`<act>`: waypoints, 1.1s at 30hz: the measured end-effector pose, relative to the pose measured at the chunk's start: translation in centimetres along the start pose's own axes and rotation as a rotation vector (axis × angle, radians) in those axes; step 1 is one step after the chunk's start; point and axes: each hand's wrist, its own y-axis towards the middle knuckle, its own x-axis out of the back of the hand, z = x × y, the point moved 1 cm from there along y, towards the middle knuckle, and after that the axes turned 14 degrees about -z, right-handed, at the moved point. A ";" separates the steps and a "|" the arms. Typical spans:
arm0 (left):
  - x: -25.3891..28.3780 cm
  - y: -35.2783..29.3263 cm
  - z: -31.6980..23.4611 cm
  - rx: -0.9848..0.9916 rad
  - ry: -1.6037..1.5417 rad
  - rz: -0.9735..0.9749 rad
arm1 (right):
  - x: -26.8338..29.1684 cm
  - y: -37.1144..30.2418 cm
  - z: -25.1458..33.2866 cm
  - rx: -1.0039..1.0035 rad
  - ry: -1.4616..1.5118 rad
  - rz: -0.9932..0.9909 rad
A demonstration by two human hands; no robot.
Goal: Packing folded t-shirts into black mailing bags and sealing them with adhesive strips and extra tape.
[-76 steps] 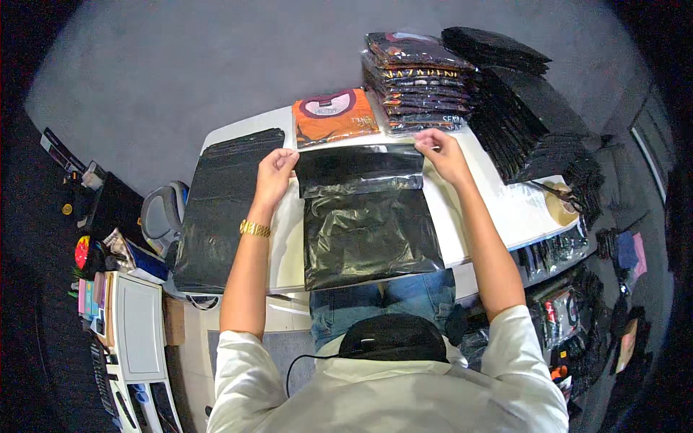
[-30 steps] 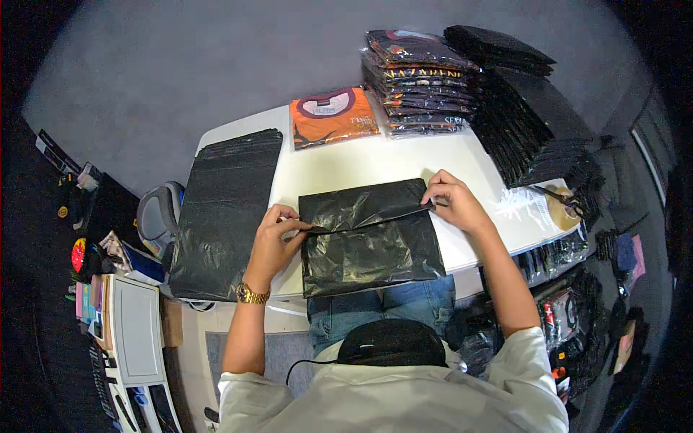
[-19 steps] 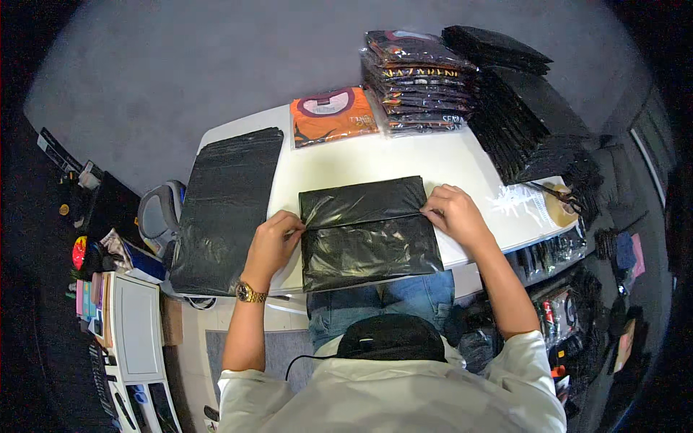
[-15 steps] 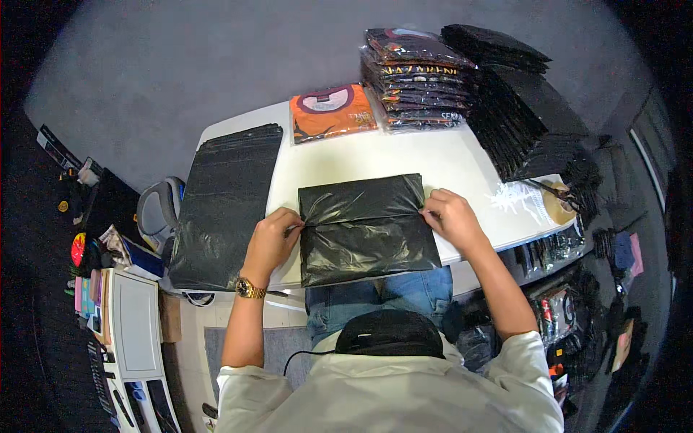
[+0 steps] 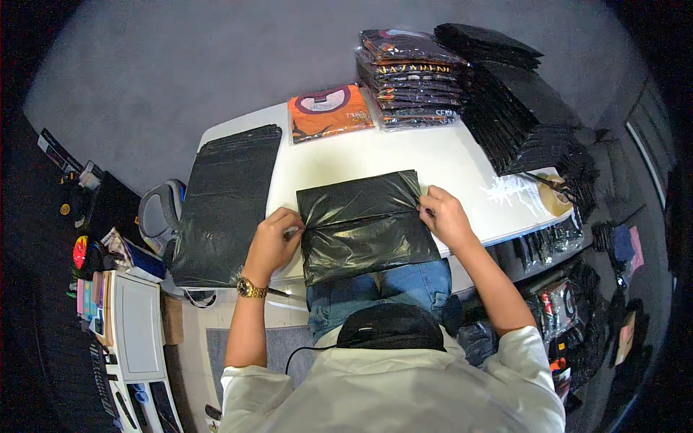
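A shiny black plastic bag (image 5: 369, 249) lies across the front edge of the white table (image 5: 339, 160), its near part hanging over my lap. A crease runs across it from side to side. At the crease's left end, my left hand (image 5: 276, 242) pinches the bag's edge between thumb and fingers. The opposite end of that crease is pinched by my right hand (image 5: 445, 219). Between the hands the plastic is drawn taut, with small wrinkles fanning out from each grip. Whether anything is inside the bag cannot be seen.
Flat black plastic bags (image 5: 229, 195) are stacked at the left. Behind stand an orange shirt in clear wrap (image 5: 328, 119), a tall pile of wrapped dark shirts (image 5: 411, 90) and a black stack (image 5: 498, 115). White strips (image 5: 507, 192) lie at the right. A white cabinet (image 5: 138, 325) stands lower left.
Both hands keep their pinch on the bag's sides. The bag's far edge has shifted slightly left, and the plastic looks more tightly stretched along the crease.
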 end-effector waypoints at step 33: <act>-8.1 -3.6 -8.5 -0.081 0.282 0.076 | -0.6 1.0 2.9 -0.200 0.145 -0.160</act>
